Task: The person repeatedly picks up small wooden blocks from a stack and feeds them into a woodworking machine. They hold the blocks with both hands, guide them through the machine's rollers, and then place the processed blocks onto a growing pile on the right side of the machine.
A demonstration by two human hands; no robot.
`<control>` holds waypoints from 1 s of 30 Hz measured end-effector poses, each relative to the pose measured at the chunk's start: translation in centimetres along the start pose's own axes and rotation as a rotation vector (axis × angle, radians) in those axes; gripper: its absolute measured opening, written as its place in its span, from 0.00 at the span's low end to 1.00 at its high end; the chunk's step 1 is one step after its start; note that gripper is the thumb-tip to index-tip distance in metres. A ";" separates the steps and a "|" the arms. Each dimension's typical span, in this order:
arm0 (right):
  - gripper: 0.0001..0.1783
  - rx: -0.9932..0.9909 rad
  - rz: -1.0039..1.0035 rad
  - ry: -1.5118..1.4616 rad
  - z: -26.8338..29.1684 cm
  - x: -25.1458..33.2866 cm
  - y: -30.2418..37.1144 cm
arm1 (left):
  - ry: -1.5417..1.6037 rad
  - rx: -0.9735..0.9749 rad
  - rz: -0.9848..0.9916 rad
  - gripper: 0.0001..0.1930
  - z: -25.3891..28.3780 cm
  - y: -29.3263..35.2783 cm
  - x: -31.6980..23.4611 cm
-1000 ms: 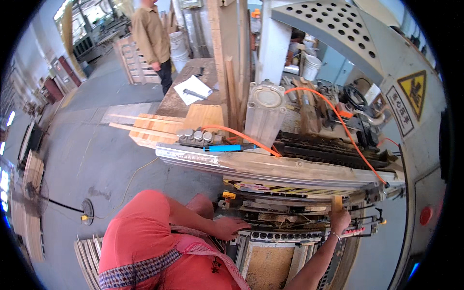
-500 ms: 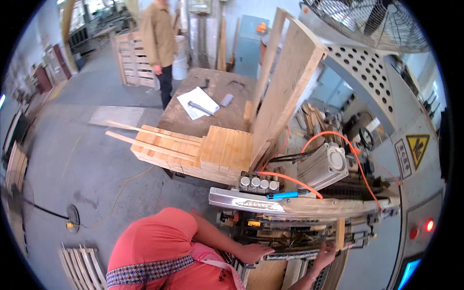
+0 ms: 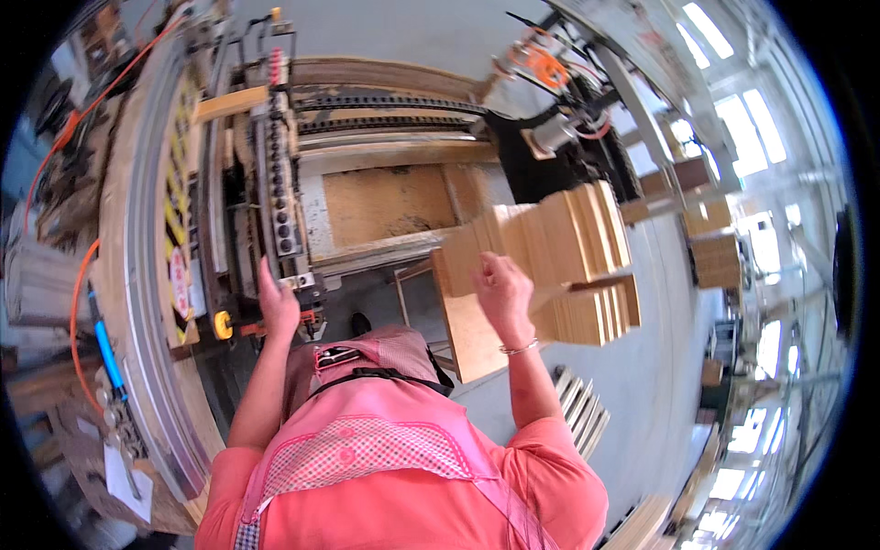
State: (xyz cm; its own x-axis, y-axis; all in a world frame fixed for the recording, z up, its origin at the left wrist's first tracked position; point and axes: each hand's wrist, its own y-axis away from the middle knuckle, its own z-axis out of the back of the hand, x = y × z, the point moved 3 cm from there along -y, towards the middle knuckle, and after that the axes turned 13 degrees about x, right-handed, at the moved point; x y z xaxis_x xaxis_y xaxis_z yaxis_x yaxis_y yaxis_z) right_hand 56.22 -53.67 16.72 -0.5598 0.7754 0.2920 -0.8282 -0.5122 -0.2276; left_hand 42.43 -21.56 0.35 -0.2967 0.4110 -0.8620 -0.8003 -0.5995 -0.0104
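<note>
My left hand is at the near end of a long rail with a row of black round knobs. Its fingers are stretched out along the rail end, with nothing visible in them. Over the wooden boards, stacked at my right, is my right hand, its fingers curled in. Whether it holds anything is hidden. The boards lie in two piles on a wooden panel. A short wooden strip lies across the machine beyond my left hand.
A framed wooden bed spans the machine ahead. Along the left runs a metal beam with an orange hose and a blue tool. A slatted pallet lies on the floor at right.
My view has swung right, from the far worktable to the machine and stacked boards. My right hand has left the wooden strip and is over the boards; my left stays by the machine.
</note>
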 end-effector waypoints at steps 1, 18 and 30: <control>0.10 -0.068 -0.049 0.091 0.7 0.0 0.4 | 0.006 0.035 0.012 0.29 1.3 -1.0 1.3; 0.19 0.048 -0.644 0.713 10.6 -10.2 -6.2 | 0.051 0.085 0.062 0.29 2.7 -2.9 3.2; 0.22 0.090 -0.736 0.681 10.3 -10.1 -6.2 | 0.091 0.076 0.049 0.29 2.2 -2.8 3.8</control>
State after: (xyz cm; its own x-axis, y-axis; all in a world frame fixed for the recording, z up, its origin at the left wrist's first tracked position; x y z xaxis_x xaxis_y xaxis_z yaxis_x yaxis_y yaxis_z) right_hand 66.73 -62.18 24.76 0.2036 0.9416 -0.2682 -0.9765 0.1756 -0.1250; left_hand 42.36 -16.80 -1.81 -0.2910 0.3165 -0.9029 -0.8240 -0.5624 0.0684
